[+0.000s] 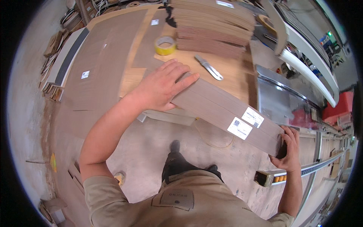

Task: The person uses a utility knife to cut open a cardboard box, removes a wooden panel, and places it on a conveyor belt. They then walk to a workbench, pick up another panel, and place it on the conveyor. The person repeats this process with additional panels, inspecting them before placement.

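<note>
A stack of long brown veneer strips [223,109] lies slanted across the worktable's near edge, with two white labels on its right part. My left hand [162,86] presses flat on the stack's left end. Around the stack's right end, past the table, my right hand [288,149] is wrapped. A yellow tape roll [165,45] and a grey utility knife [208,68] lie on the wooden table [230,72] just beyond my left hand.
A tall pile of brown veneer sheets [215,26] stands at the table's back. Large sheets [102,64] cover the table's left part. A metal machine bed [280,98] with white rails is on the right. More boards lean at the far left, over a concrete floor [151,151].
</note>
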A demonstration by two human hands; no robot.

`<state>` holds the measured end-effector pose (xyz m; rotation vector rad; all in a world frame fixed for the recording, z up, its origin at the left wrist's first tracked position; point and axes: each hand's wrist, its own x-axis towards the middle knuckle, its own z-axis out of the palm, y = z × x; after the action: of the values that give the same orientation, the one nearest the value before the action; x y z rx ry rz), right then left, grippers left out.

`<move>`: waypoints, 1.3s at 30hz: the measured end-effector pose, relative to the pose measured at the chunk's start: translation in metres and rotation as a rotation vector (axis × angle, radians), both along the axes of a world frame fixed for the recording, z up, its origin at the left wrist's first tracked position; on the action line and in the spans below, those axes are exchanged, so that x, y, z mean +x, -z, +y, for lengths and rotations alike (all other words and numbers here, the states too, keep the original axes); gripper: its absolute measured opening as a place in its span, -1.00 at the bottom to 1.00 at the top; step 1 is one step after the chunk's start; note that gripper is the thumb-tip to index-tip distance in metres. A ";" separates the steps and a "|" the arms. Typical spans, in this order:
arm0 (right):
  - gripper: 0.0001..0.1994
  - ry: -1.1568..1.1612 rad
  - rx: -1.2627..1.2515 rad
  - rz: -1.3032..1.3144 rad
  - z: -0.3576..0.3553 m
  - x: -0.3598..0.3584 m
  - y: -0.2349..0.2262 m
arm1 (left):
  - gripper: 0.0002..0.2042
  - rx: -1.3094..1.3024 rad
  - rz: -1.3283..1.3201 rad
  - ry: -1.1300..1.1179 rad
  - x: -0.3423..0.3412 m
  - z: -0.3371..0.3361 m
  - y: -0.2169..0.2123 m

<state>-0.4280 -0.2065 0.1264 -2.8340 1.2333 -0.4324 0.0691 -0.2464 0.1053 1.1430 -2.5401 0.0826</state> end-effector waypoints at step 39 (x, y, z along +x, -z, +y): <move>-0.56 0.857 -0.025 0.088 -0.198 -0.357 0.084 | -0.53 -0.061 0.041 -0.104 -0.458 -0.157 0.080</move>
<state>-0.7846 -0.4049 0.0426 -2.2033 2.4271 -0.3173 -0.3893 -0.4037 0.0256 1.2397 -2.4243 0.1599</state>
